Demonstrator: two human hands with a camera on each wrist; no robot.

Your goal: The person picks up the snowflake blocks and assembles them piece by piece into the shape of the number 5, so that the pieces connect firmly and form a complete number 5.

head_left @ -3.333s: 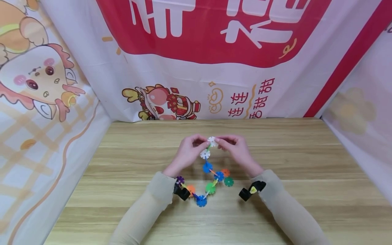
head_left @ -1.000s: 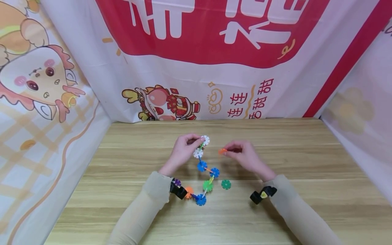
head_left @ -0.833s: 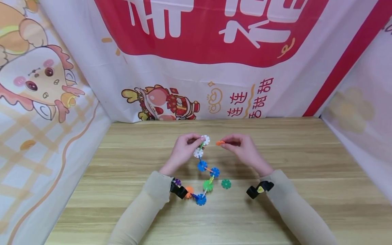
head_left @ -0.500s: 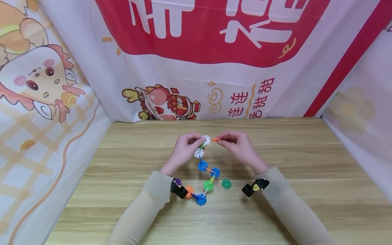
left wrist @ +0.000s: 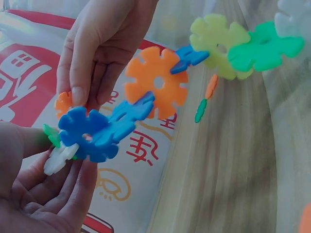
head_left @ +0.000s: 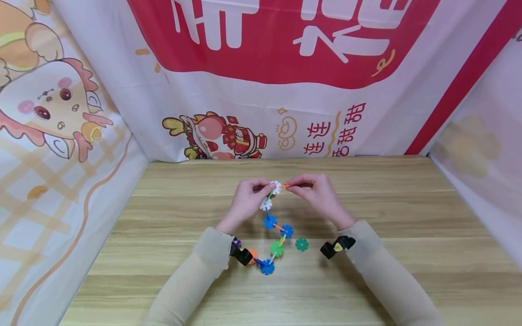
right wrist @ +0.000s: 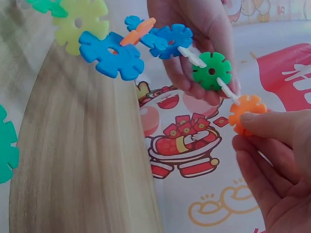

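Observation:
A chain of interlocking snowflake discs hangs and winds down between my forearms, in white, blue, green, yellow, orange and purple. At its top end my left hand pinches a white disc between thumb and fingers. Opposite, my right hand pinches an orange disc, seen nearly edge-on. Thumb and fingers lie on its two faces in the right wrist view, where the orange disc meets a white disc at the rim. How deep the slots sit together is hard to tell.
One loose green disc lies flat on the wooden table, right of the chain. A printed cloth hangs behind the table's far edge, with more cloth at both sides. Black cameras sit on both wrists.
My right hand has brought the orange disc from the table up and leftward to the white disc's rim. My left hand has kept hold of the chain's end, shifting only slightly.

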